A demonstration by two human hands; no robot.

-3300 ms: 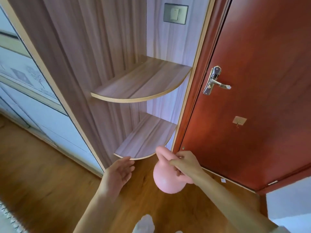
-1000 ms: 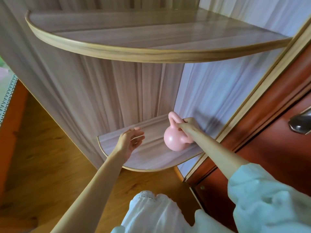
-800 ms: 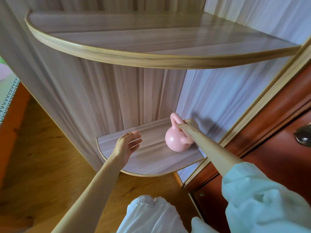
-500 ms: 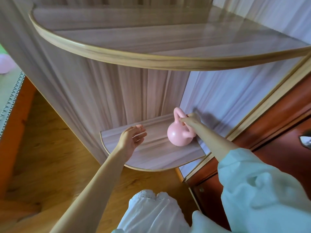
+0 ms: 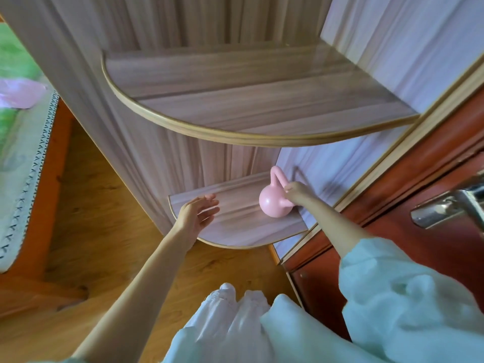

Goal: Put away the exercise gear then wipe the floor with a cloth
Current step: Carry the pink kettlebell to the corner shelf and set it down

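One pink kettlebell (image 5: 275, 205) sits on the lower corner shelf (image 5: 235, 231), toward its rear right, close to the right side panel. Right hand (image 5: 294, 191) lies just to the kettlebell's right, fingers curled at the base of the handle, apparently gripping it; how firm the grip is cannot be told. Handle loop rises up and back from the ball, away from the person. Left hand (image 5: 196, 214) hovers open over the shelf's left front edge, apart from the kettlebell and holding nothing. Judgement: the right hand is nearer, so release falls to it. Upper shelf (image 5: 235, 100) carries nothing visible.
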